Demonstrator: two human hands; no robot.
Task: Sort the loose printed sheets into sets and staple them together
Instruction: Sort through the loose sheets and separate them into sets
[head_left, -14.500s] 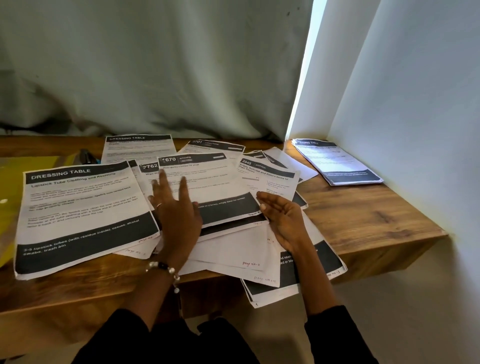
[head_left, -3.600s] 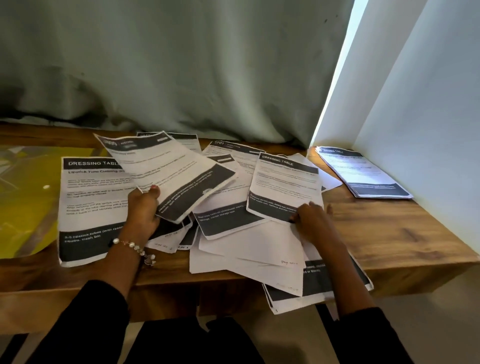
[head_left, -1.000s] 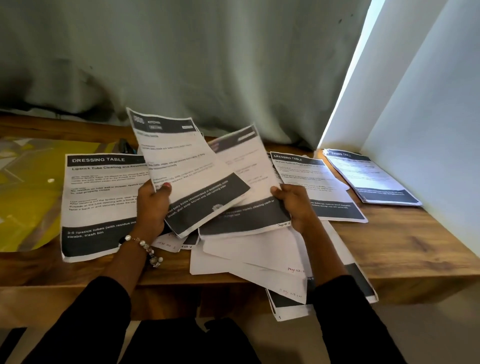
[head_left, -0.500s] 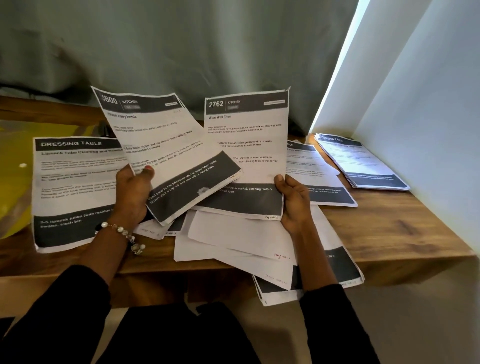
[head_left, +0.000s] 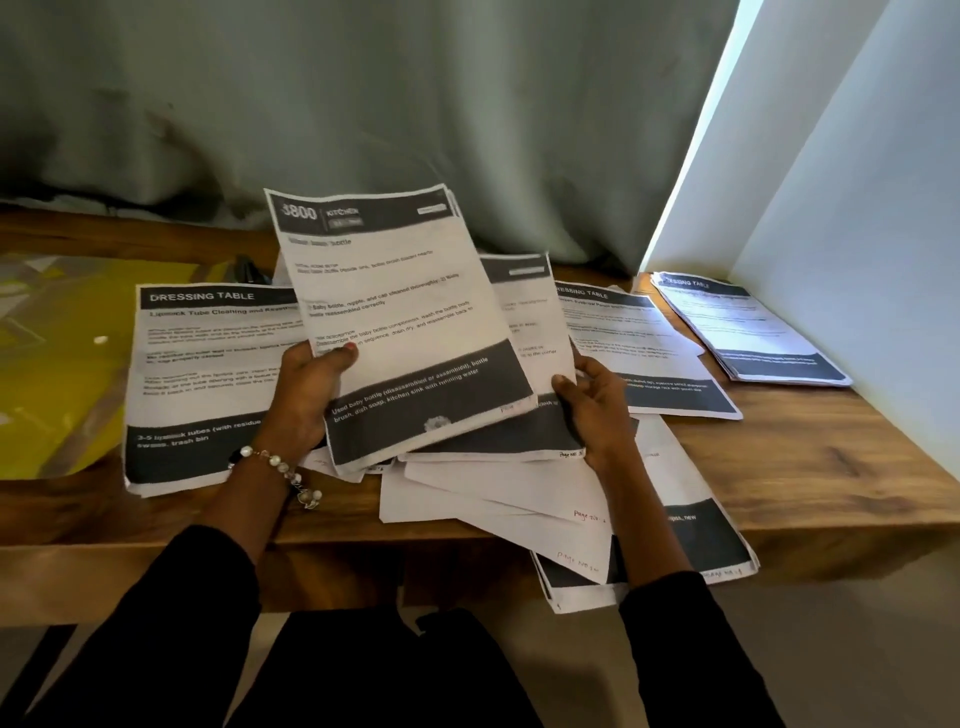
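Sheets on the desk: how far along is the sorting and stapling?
Early. Possibly done: one neat stack sits apart by the right wall; staples can't be seen. In hand: the left hand holds the 3800 KITCHEN sheet, overlapping a second sheet gripped by the right hand. Left: the Dressing Table sheet and a loose fanned pile overhanging the desk edge. No stapling underway.

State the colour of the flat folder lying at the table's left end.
Yellow; the folder shows in the head view.
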